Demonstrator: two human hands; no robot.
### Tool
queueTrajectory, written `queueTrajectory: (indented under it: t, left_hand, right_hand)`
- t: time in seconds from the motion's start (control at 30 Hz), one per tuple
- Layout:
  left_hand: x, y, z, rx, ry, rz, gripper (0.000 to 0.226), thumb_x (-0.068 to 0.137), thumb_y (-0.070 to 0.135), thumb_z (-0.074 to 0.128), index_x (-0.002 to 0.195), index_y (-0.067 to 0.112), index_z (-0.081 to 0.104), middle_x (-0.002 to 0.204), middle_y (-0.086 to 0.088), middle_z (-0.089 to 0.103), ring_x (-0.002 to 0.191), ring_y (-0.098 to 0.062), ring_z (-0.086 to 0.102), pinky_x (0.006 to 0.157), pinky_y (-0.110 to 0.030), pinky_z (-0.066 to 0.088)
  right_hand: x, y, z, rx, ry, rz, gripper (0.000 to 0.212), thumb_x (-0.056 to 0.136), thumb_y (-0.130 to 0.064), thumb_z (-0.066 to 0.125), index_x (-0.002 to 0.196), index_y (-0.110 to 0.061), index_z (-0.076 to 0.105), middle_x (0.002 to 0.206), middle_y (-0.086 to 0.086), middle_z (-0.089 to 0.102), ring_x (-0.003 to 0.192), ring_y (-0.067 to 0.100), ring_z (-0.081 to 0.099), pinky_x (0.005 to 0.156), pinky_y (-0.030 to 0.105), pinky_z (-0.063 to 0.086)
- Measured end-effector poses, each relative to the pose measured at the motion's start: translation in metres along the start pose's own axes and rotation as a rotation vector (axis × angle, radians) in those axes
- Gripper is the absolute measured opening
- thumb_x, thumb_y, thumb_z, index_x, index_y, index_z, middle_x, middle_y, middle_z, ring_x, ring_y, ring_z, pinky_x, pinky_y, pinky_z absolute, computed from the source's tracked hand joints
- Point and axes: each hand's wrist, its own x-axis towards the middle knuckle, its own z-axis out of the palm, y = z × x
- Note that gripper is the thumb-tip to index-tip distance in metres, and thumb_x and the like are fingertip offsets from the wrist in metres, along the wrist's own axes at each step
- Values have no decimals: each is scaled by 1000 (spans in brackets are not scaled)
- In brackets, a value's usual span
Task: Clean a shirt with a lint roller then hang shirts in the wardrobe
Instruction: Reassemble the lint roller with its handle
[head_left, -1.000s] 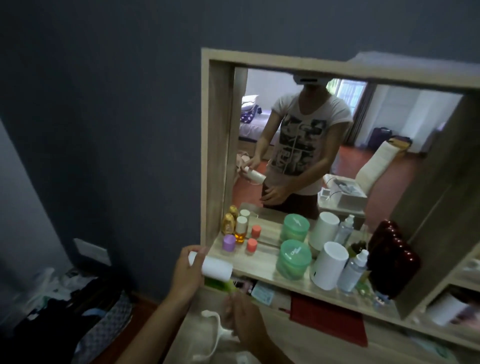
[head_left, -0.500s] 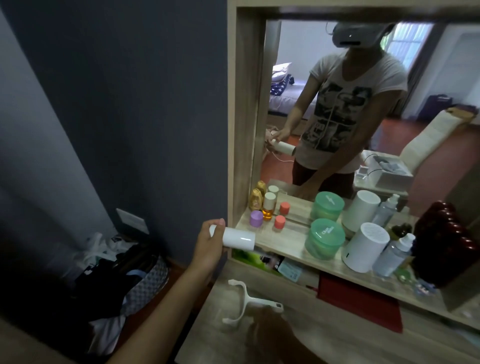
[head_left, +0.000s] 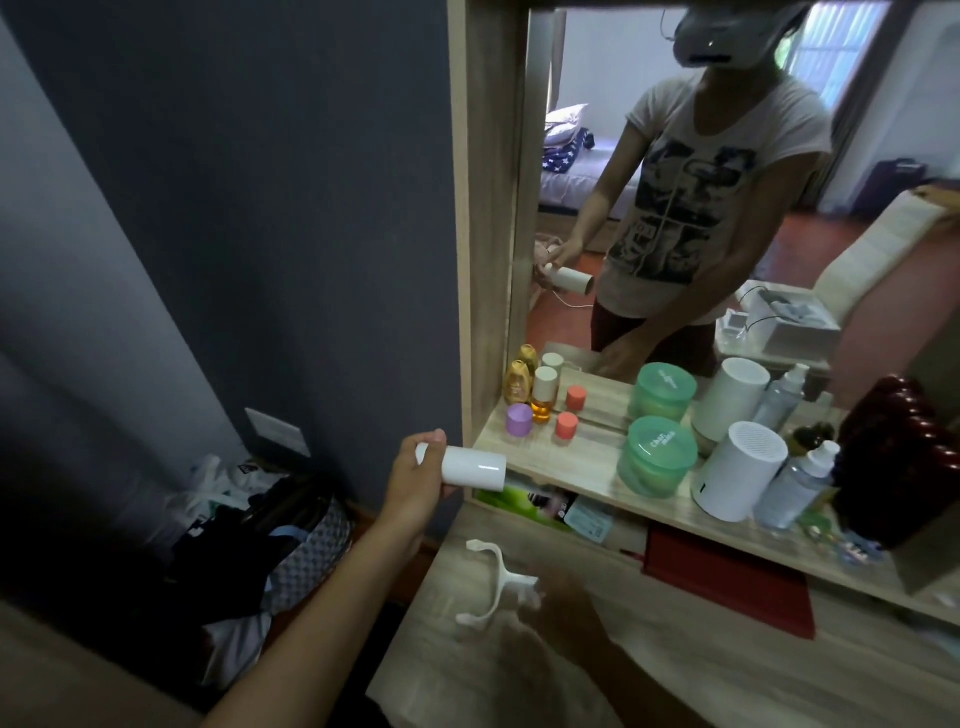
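My left hand (head_left: 415, 488) grips a white lint roll (head_left: 475, 467), a short cylinder held level just off the left end of the vanity shelf (head_left: 587, 470). The white forked roller handle (head_left: 493, 579) lies on the wooden desk top (head_left: 701, 670) below, with no roll on it. My right hand (head_left: 571, 613), blurred, is at the handle's grip end and seems to hold it. No shirt shows apart from the one worn by the person in the mirror (head_left: 675, 182).
The shelf carries small bottles (head_left: 543, 400), two green tubs (head_left: 657, 457), a white cylinder (head_left: 740, 475), a spray bottle (head_left: 797, 488) and a dark red box (head_left: 904, 467). Bags and clothes (head_left: 270, 535) lie on the floor at left. A grey wall stands left of the mirror.
The left hand has drawn the roll up and left, away from the handle. The handle now lies lower on the desk under the right hand. The view has moved closer to the mirror.
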Motion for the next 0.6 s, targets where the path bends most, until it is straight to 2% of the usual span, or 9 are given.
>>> queueTrajectory:
  t: [0.07,0.17,0.27,0.37,0.43,0.5,0.6]
  left_hand:
    - [1,0,-1,-29,13,-9,26,99,30,49,118,13,49,105,-7,54,86,-12,57,64,-25,54]
    - [0,2,0,-59,25,-21,29,99,30,49,120,11,48,108,-9,53,85,-12,57,64,-25,54]
    - [-2,3,3,-90,31,-31,32,100,31,47,123,9,46,111,-12,53,86,-13,57,66,-25,55]
    - [-4,7,5,-153,49,-66,33,99,32,47,124,11,44,115,-15,53,91,-17,58,75,-32,57]
    - [-3,9,5,-207,64,-102,33,99,33,47,124,12,44,117,-16,54,99,-22,60,80,-37,57]
    - [-4,10,6,-235,69,-110,34,100,34,46,124,10,45,118,-18,54,106,-27,60,79,-36,58]
    - [-4,10,7,-259,56,-106,38,100,34,45,126,6,47,118,-19,56,104,-26,61,75,-33,58]
  right_hand:
    - [13,-46,-35,249,67,85,37,63,-45,60,86,-18,72,80,-1,69,76,18,64,68,27,49]
    - [21,-102,-81,661,205,205,11,82,-26,66,92,-26,70,91,-4,70,89,17,67,82,36,57]
    - [32,-139,-112,964,398,220,10,85,-15,69,95,-16,67,97,4,68,92,19,67,76,33,59]
    - [29,-164,-122,960,521,203,7,83,-21,71,85,-22,64,91,-3,67,91,18,65,76,38,58]
    - [25,-175,-120,950,583,199,8,84,-22,71,85,-20,63,89,-5,67,90,16,64,75,33,56]
    - [20,-183,-115,974,627,167,11,86,-23,70,89,-15,63,90,-6,67,91,13,64,76,29,54]
    - [18,-192,-110,1075,662,115,10,89,-23,67,92,-16,61,93,-6,69,93,8,66,84,35,56]
